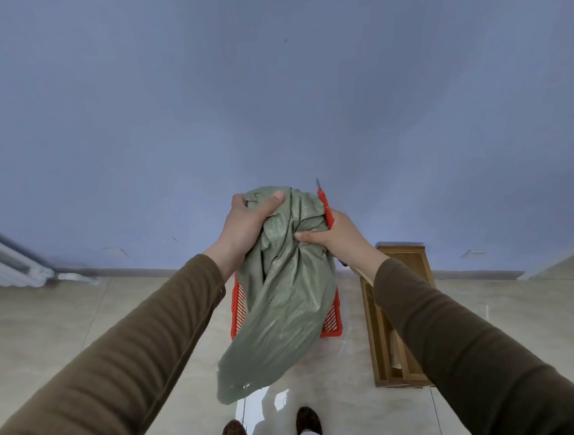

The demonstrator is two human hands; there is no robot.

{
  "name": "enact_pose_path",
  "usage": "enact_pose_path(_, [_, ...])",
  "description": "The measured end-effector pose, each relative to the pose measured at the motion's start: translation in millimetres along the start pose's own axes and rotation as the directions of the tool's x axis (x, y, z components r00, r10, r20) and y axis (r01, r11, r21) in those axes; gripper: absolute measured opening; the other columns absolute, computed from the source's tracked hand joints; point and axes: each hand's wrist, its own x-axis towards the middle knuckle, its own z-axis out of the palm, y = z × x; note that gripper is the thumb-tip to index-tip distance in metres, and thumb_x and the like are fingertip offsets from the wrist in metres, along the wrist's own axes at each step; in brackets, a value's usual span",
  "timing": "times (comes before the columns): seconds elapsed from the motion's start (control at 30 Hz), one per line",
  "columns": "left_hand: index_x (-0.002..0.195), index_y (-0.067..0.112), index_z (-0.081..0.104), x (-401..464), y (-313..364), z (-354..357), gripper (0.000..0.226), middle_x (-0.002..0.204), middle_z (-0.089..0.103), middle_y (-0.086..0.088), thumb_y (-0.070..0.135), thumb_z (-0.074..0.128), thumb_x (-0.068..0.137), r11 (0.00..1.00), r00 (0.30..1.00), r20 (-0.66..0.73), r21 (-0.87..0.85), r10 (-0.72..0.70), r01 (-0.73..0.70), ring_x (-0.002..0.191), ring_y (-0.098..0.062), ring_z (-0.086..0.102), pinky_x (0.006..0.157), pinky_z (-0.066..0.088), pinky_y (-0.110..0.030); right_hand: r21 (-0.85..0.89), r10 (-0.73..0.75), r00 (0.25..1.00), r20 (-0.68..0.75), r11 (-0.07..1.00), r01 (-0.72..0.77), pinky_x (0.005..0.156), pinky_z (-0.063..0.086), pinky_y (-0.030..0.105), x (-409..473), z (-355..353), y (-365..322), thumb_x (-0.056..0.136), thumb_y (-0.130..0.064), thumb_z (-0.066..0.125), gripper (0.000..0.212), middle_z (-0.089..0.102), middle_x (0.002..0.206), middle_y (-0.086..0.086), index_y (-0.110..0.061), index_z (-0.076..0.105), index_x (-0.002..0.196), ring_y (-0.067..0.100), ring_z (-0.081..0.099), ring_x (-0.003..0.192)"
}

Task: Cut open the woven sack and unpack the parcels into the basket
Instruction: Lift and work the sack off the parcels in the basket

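Head view: held up a limp green woven sack (pixel 280 286) over the red basket (pixel 331 320) on the floor, mouth end drooping toward the feet. Judged soft, light and slack (parcels not visible, basket interior hidden), best gripped at the bunched closed end. Left hand (pixel 250 225) clenched around the top bunch, arm stretched forward. Right hand (pixel 335 236) pinched cloth with thumb while clasping a red utility knife (pixel 326 207), blade up.

Both hands (pixel 248 220) gripping green sack (pixel 285 296), above red basket (pixel 331 320)
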Motion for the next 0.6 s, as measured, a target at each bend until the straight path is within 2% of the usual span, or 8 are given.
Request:
enact_pose_path(0.1, [0.155, 0.022, 0.022, -8.3, -11.6, -1.0, 0.106, 0.149, 0.046, -0.002, 0.046, 0.088, 0.075, 0.981, 0.996, 0.052, 0.173, 0.075, -0.083, 0.134, -0.012, 0.052, 0.111, 0.044, -0.030, 0.082, 0.048, 0.996, -0.075, 0.996, -0.041, 0.089, 0.062, 0.036, 1.8, -5.5, -1.8, 0.078, -0.014, 0.090, 0.039, 0.082, 0.106, -0.001, -0.020, 0.076, 0.113, 0.015, 0.079, 0.097])
enact_pose_path(0.17, [0.162, 0.033, 0.002, -13.6, -24.4, -1.1, 0.133, 0.163, 0.019, 0.002, 0.040, 0.095, 0.067, 0.931, 0.981, 0.137, 0.320, 0.135, -0.173, 0.150, -0.011, 0.026, 0.120, 0.026, -0.030, 0.153, 0.109, 0.991, -0.075, 0.983, -0.097, 0.083, 0.063, 0.037, 2.5, -9.0, -4.7, 0.080, -0.018, 0.089, 0.034, 0.083, 0.105, 0.004, -0.015, 0.077, 0.112, 0.020, 0.080, 0.095])
enact_pose_path(0.27, [0.161, 0.045, -0.010, -14.9, -38.1, 0.5, 0.149, 0.171, -0.005, 0.007, 0.043, 0.098, 0.058, 0.911, 0.960, 0.170, 0.317, 0.220, -0.265, 0.160, -0.012, 0.005, 0.127, 0.017, -0.038, 0.194, 0.227, 0.974, 0.004, 0.955, -0.223, 0.087, 0.064, 0.040, 3.9, -9.1, -11.4, 0.081, -0.026, 0.088, 0.036, 0.082, 0.108, 0.011, -0.011, 0.078, 0.113, 0.025, 0.080, 0.097])
enact_pose_path(0.37, [0.157, 0.051, 0.011, -9.9, -44.0, 1.7, 0.134, 0.169, 0.015, 0.002, 0.038, 0.098, 0.056, 0.925, 0.954, 0.125, 0.239, 0.273, -0.296, 0.157, -0.017, 0.024, 0.126, 0.031, -0.046, 0.187, 0.350, 0.927, 0.133, 0.910, -0.371, 0.090, 0.063, 0.044, 5.8, -11.6, -16.4, 0.079, -0.038, 0.088, 0.046, 0.081, 0.108, 0.013, -0.010, 0.078, 0.114, 0.030, 0.080, 0.097])
enact_pose_path(0.43, [0.149, 0.049, 0.033, -4.3, -47.3, -0.9, 0.113, 0.152, 0.047, 0.005, 0.030, 0.099, 0.059, 0.940, 0.955, 0.116, 0.179, 0.274, -0.291, 0.139, -0.012, 0.052, 0.116, 0.047, -0.042, 0.160, 0.406, 0.894, 0.192, 0.885, -0.436, 0.069, 0.063, 0.036, 6.9, -16.6, -18.1, 0.079, -0.046, 0.087, 0.045, 0.080, 0.094, 0.011, -0.009, 0.078, 0.104, 0.030, 0.077, 0.075])
enact_pose_path(0.5, [0.134, 0.048, 0.049, 0.9, -51.1, -6.4, 0.089, 0.126, 0.068, 0.017, 0.027, 0.097, 0.061, 0.951, 0.965, 0.065, 0.165, 0.255, -0.263, 0.117, -0.003, 0.067, 0.106, 0.055, -0.036, 0.089, 0.423, 0.892, 0.156, 0.894, -0.440, 0.041, 0.041, 0.023, 7.1, -21.1, -16.4, 0.080, -0.054, 0.084, 0.041, 0.062, 0.064, 0.004, -0.015, 0.071, 0.079, 0.014, 0.049, 0.042])
enact_pose_path(0.53, [0.126, 0.048, 0.054, 2.8, -51.6, -9.6, 0.080, 0.117, 0.072, 0.022, 0.029, 0.096, 0.061, 0.954, 0.971, 0.030, 0.180, 0.237, -0.239, 0.109, 0.001, 0.070, 0.104, 0.056, -0.034, 0.049, 0.393, 0.911, 0.125, 0.915, -0.401, 0.036, 0.031, 0.021, 6.7, -22.7, -14.8, 0.082, -0.057, 0.082, 0.041, 0.054, 0.061, 0.000, -0.019, 0.067, 0.077, 0.009, 0.037, 0.038])
enact_pose_path(0.6, [0.116, 0.048, 0.057, 5.9, -50.0, -16.1, 0.069, 0.108, 0.075, 0.023, 0.037, 0.095, 0.059, 0.958, 0.980, -0.033, 0.218, 0.195, -0.183, 0.099, 0.004, 0.072, 0.099, 0.058, -0.032, -0.029, 0.269, 0.963, 0.031, 0.963, -0.268, 0.036, 0.031, 0.015, 4.7, -24.1, -10.2, 0.085, -0.058, 0.079, 0.044, 0.062, 0.079, -0.003, -0.021, 0.070, 0.107, 0.001, 0.040, 0.037])
